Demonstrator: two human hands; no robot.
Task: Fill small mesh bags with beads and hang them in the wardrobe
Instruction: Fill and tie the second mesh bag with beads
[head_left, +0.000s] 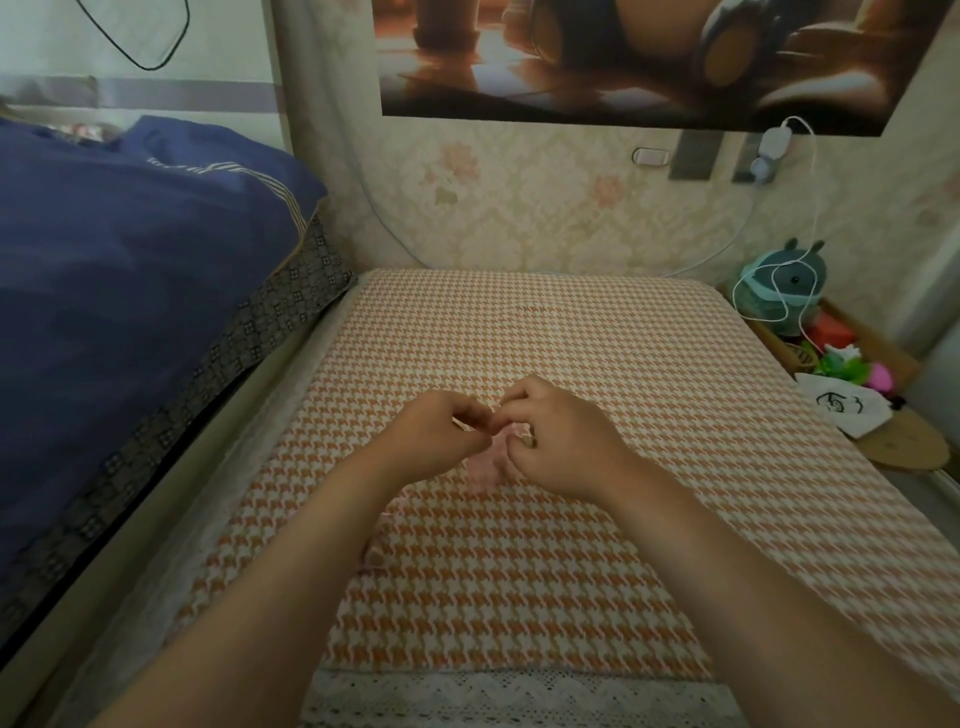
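Observation:
A small pink mesh bag (485, 470) hangs between my two hands above the orange-and-white houndstooth table cover (519, 571). My left hand (434, 434) pinches the bag's top from the left, fingers closed. My right hand (558, 439) pinches the same top edge from the right. The bag's body droops below the fingers. Its mouth is hidden by my fingertips, and I cannot tell whether beads are inside. More pink mesh (387, 519) shows beside my left forearm on the cover.
A bed with a dark blue quilt (130, 270) runs along the left. At the right edge stand a plush toy (782, 291), white cables, green and pink items (847, 366), a white pouch (844, 408) and a round wooden piece (904, 444). Wallpapered wall behind.

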